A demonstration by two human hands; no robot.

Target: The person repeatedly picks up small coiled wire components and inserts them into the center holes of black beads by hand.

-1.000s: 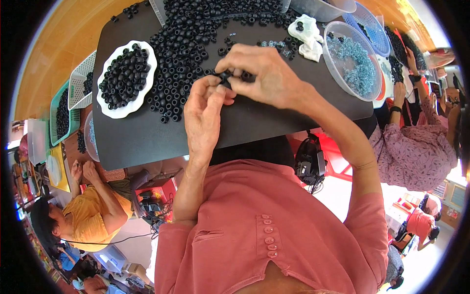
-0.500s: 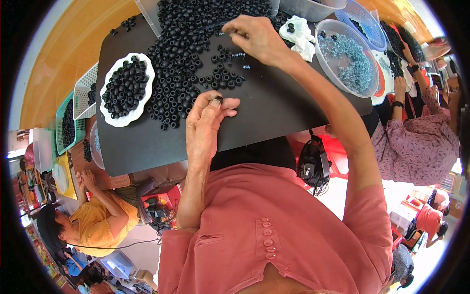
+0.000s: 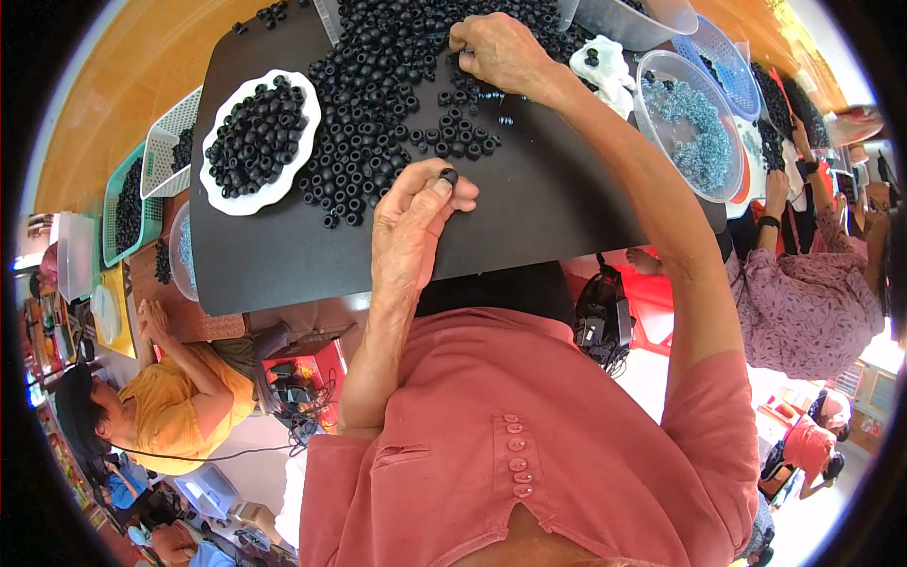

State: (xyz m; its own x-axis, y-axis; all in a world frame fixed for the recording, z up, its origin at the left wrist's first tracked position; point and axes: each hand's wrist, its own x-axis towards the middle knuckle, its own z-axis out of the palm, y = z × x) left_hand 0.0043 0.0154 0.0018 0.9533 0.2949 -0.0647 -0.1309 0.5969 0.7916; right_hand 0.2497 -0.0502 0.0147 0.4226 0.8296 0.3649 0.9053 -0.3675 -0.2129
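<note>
The left hand [image 3: 408, 222] pinches a black bead [image 3: 450, 176] between fingers [image 3: 422, 173], likely for steadiness. The right hand [image 3: 507, 55] meets the bead pile [image 3: 373, 113], grasp unclear.

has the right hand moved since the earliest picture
Yes, the right hand has moved away from the left hand, toward the far side of the dark table.

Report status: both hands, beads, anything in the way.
Left hand: pinching one bead. Right hand: at bead pile, grip contents unclear. Plate: off left, apart from both hands.
</note>
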